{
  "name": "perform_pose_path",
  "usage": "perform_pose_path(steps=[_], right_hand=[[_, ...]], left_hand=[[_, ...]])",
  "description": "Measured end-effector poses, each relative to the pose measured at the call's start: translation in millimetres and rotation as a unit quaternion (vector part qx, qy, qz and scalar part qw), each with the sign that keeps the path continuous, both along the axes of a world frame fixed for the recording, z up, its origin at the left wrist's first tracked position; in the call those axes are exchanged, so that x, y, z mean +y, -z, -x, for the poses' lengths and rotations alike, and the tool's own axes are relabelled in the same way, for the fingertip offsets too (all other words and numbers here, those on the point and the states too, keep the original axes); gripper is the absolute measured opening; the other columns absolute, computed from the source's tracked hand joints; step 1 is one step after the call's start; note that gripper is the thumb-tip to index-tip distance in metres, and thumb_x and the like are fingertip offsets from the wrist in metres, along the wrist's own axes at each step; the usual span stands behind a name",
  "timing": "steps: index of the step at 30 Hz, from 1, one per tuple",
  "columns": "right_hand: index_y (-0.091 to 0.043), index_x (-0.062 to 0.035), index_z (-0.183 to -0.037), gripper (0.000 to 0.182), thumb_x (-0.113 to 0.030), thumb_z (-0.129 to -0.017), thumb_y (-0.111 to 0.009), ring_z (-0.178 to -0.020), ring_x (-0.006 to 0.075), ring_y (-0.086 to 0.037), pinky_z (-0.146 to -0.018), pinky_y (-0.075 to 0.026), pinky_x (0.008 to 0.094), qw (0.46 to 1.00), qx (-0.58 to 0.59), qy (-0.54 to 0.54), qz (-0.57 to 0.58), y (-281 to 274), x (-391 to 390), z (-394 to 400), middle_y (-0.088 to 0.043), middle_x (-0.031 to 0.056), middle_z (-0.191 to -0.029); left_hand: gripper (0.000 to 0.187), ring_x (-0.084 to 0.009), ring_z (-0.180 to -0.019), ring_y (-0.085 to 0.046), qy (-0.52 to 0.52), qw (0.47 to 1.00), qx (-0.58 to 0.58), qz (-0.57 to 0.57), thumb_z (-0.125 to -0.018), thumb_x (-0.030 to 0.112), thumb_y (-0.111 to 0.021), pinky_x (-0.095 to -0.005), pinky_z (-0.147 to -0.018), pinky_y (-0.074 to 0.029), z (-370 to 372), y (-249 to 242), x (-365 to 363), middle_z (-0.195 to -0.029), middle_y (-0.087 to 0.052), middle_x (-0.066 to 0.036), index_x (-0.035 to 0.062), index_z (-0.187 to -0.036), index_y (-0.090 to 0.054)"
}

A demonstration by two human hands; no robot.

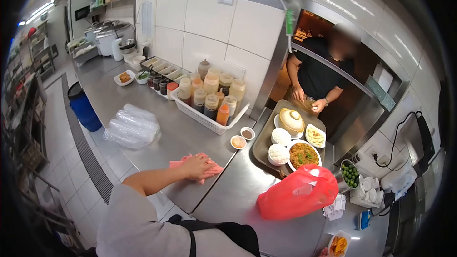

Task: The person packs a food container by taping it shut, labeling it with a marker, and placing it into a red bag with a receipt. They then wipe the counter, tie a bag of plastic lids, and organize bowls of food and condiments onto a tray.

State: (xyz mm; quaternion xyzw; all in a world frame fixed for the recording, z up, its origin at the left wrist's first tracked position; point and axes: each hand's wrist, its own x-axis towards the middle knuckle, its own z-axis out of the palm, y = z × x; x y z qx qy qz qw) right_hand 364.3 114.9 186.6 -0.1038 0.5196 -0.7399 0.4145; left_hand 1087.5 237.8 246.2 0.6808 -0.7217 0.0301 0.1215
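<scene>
My left hand (199,166) presses down on a pink cloth (181,164) on the steel counter, its fingers resting over the folds. At the bottom edge, my right hand (325,252) shows only in part, with its fingers against a white container of orange food (338,246). Between my hands stands a red plastic bag (297,192), its contents mostly hidden. Beyond the cloth are two small sauce cups (238,142) (247,133).
A tray (261,150) holds a lidded pot, rice bowls and plates. A person (316,66) stands behind it at the pass window. A white basket (200,117) of sauce bottles, wrapped plastic (133,127), a bowl of green fruit (350,174) and a blue drum (84,107) are around.
</scene>
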Motion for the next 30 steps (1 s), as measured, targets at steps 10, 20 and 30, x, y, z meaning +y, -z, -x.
perform_pose_path(steps=[10, 20, 30], right_hand=[[-0.052, -0.0017, -0.094, 0.019, -0.016, -0.081, -0.051, -0.056, 0.0138, -0.051, -0.049, -0.043, 0.0220, 0.985, -0.003, -0.148, -0.083, -45.8, 233.8, -224.6, -0.056, 0.0097, -0.072], [-0.045, 0.0056, -0.110, 0.037, -0.005, -0.075, -0.049, -0.055, 0.0190, -0.059, -0.039, -0.049, 0.0262, 0.911, 0.017, -0.406, -0.072, -85.4, 249.4, -455.6, -0.059, 0.0132, -0.087], [-0.039, 0.0004, -0.118, 0.040, -0.003, -0.077, -0.042, -0.059, 0.0213, -0.063, -0.046, -0.053, 0.0274, 0.858, 0.045, -0.508, -0.068, -120.9, 176.6, -624.0, -0.060, 0.0148, -0.085]], left_hand=[[0.031, -0.0319, -0.091, -0.054, -0.079, 0.870, 0.486, 0.037, -0.081, 0.028, -0.050, -0.0349, -0.078, -0.042, -58.0, 23.6, -11.5, -0.096, -0.058, -0.016, 0.0044, -0.101, -0.055], [0.035, -0.0108, -0.082, -0.049, -0.060, 0.618, 0.783, -0.037, -0.089, 0.035, -0.044, -0.0232, -0.072, -0.041, -69.8, 23.8, -11.6, -0.088, -0.055, -0.001, 0.0029, -0.098, -0.055], [0.067, -0.0258, -0.114, -0.043, 0.404, -0.024, 0.834, -0.375, -0.079, 0.051, -0.050, -0.0376, -0.091, -0.041, -68.0, -13.4, 8.7, -0.127, -0.040, -0.014, 0.0096, -0.128, -0.033]])
